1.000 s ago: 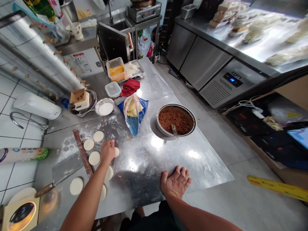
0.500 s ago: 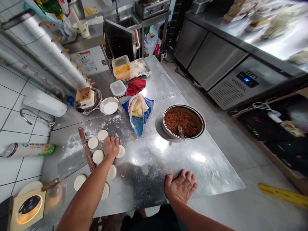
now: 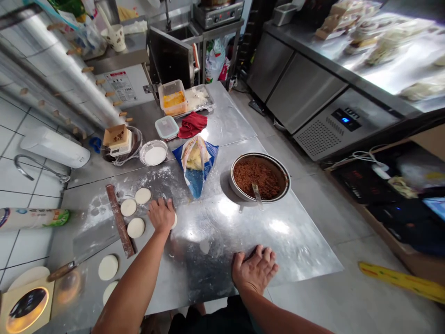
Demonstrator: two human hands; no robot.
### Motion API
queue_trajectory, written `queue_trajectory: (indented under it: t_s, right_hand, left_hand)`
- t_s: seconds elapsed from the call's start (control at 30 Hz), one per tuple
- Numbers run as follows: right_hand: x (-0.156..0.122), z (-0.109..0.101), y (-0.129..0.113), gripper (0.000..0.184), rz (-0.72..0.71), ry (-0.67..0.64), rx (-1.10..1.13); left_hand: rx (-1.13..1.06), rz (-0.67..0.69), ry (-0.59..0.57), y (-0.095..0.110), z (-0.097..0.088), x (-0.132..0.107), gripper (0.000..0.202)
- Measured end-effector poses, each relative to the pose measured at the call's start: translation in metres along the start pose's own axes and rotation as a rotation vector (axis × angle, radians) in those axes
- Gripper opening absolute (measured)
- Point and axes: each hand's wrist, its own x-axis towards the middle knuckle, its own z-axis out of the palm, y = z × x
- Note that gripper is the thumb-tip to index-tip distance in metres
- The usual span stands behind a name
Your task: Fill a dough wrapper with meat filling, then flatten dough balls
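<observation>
My left hand (image 3: 162, 215) lies palm down, fingers stretched out, partly covering a pale dough round (image 3: 174, 221) whose edge shows at its right. Left of it rest more flat dough rounds: one at the top (image 3: 143, 195), another (image 3: 128, 207) beside the rolling pin (image 3: 118, 221), and a third (image 3: 136, 228) below. Nearer my forearm lie a further dough round (image 3: 108, 267) and one that the arm partly hides (image 3: 109, 292). My right hand (image 3: 255, 270) rests on the steel table (image 3: 208, 278) near its front edge, fingers spread, holding nothing.
A bowl of brown crumbly filling (image 3: 260, 178) with a utensil in it stands at the right. Farther back are an opened blue bag (image 3: 195, 162), a foil bowl of white powder (image 3: 154, 153) and a red cloth (image 3: 193, 125). A wooden-handled tool (image 3: 60, 271) lies at the left.
My left hand has shifted slightly right, from beside the rightmost dough round to over it. My right hand stays flat on the table. The whole view has moved a little.
</observation>
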Motion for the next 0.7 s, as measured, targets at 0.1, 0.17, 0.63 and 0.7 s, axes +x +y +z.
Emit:
queue_trajectory:
  t_s: [0.1, 0.17, 0.63, 0.7]
  right_hand:
    - [0.001, 0.001, 0.002, 0.082, 0.006, -0.006, 0.001]
    - [0.001, 0.001, 0.003, 0.081, 0.003, 0.003, -0.001]
    - [0.001, 0.005, 0.009, 0.081, -0.016, 0.006, -0.018]
    - [-0.001, 0.004, 0.007, 0.081, -0.011, -0.001, -0.018]
  left_hand:
    - [0.001, 0.033, -0.015, 0.002, -0.002, -0.009, 0.062]
    - [-0.009, 0.082, -0.014, -0.001, -0.002, -0.014, 0.058]
    - [-0.054, 0.092, -0.024, -0.005, 0.007, 0.008, 0.059]
    - [-0.213, 0.073, -0.105, -0.016, 0.006, 0.017, 0.056]
